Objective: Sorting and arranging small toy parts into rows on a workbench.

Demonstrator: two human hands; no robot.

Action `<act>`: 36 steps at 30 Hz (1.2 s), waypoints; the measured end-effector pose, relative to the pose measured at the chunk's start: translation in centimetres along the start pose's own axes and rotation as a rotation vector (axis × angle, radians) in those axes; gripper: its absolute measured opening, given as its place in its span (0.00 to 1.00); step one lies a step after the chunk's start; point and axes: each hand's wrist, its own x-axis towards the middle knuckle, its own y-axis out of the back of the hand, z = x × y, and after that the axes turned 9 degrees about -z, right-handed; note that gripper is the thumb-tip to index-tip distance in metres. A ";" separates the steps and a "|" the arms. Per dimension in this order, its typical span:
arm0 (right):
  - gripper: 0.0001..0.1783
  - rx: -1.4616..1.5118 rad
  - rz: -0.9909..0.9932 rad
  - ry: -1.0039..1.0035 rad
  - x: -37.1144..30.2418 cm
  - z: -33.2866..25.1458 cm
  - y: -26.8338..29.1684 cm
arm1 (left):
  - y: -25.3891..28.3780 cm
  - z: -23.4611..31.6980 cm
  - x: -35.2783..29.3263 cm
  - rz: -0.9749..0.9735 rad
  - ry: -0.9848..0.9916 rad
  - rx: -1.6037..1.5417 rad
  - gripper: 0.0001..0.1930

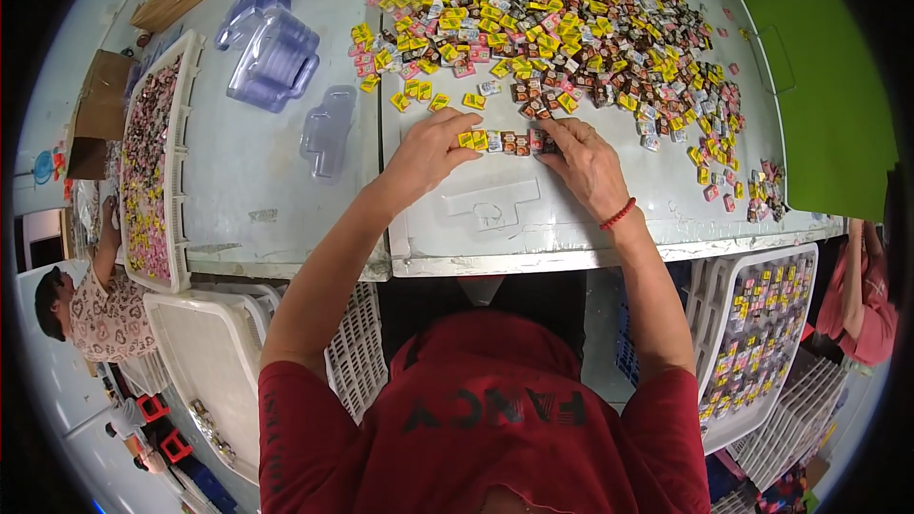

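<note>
Packet row (505, 142): long axis left–right | Left hand (426, 152), right hand (587, 168): pinching its opposite ends | Clear tray (519, 192): just nearer than row

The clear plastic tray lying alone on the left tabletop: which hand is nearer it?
Left. The left hand sits to the right of the clear plastic tray; the right hand is farther right, at the right end of a row of small blocks.
</note>
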 end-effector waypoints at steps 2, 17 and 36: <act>0.26 0.002 -0.004 -0.003 0.0 -0.1 0.0 | -0.3 -0.3 0.0 0.011 -0.048 0.054 0.25; 0.15 -0.115 -0.011 0.027 1.2 -1.6 -0.1 | -1.0 -0.6 1.1 0.095 -0.220 0.264 0.17; 0.17 0.014 0.049 0.046 -3.2 -5.1 -2.1 | -4.5 1.6 -6.1 0.297 -0.143 0.205 0.16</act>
